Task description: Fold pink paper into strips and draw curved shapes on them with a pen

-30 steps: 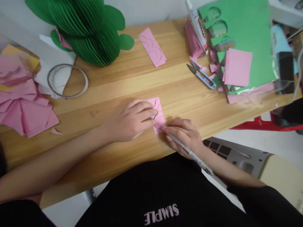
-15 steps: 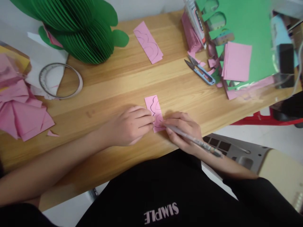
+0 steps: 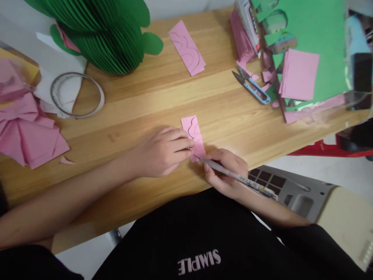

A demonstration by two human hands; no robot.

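A narrow pink paper strip [image 3: 198, 134] lies on the wooden table in front of me, marked with a dark wavy line and fainter curves. My left hand [image 3: 167, 151] holds the strip against the table, with bent fingertips on its left edge. In my right hand [image 3: 229, 171] is a slim pen [image 3: 230, 173], closed between thumb and fingers. The pen's tip is at the lower end of the strip, close to my left fingertips. Farther back lies another pink paper piece [image 3: 188, 48] with similar curved lines.
Blue thread snips [image 3: 256, 91] lie among pink scraps at right, beside stacked pink squares [image 3: 301, 74] on green paper [image 3: 323, 35]. A green honeycomb-paper shape [image 3: 113, 46] stands back left. A tape roll [image 3: 100, 103] and folded pink paper [image 3: 37, 136] are at left.
The pen tip and my right hand have moved slightly down toward the strip's lower end. My left hand stays on the strip. The whole view has shifted a little.
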